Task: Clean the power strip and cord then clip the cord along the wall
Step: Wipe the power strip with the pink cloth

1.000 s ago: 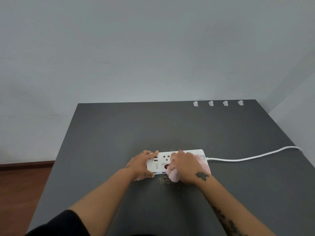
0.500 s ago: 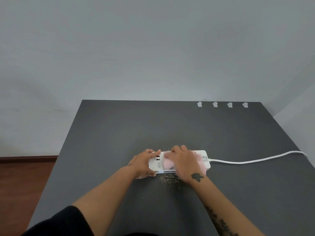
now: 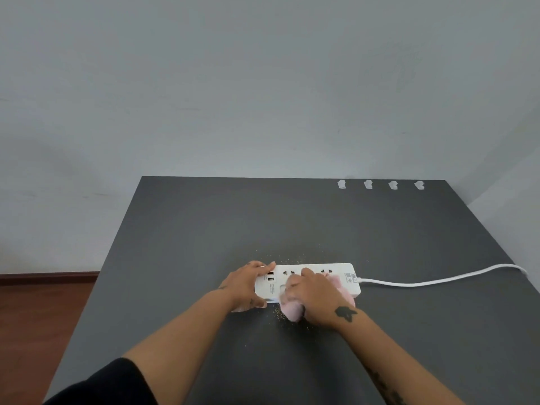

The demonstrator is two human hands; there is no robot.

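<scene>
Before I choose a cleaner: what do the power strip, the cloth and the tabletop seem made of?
Power strip: probably hard white plastic, smooth with a slight sheen. Cloth: soft pink fabric, fuzzy, bunched under the right hand. Tabletop: dark grey, matte and flat, perhaps laminate; unclear.

four wall clips [image 3: 380, 184]; one power strip [image 3: 309, 276]; one cloth [image 3: 293, 310]; two hands [image 3: 317, 293]

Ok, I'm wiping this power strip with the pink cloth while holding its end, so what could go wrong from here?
1. The grit scattered along the power strip could get pushed by the pink cloth into the open sockets rather than off it.
2. The left hand pins only one end, so a hard stroke by the right hand may swing the strip.
3. The cord trails off the table edge; snagging it could drag the strip.
</scene>
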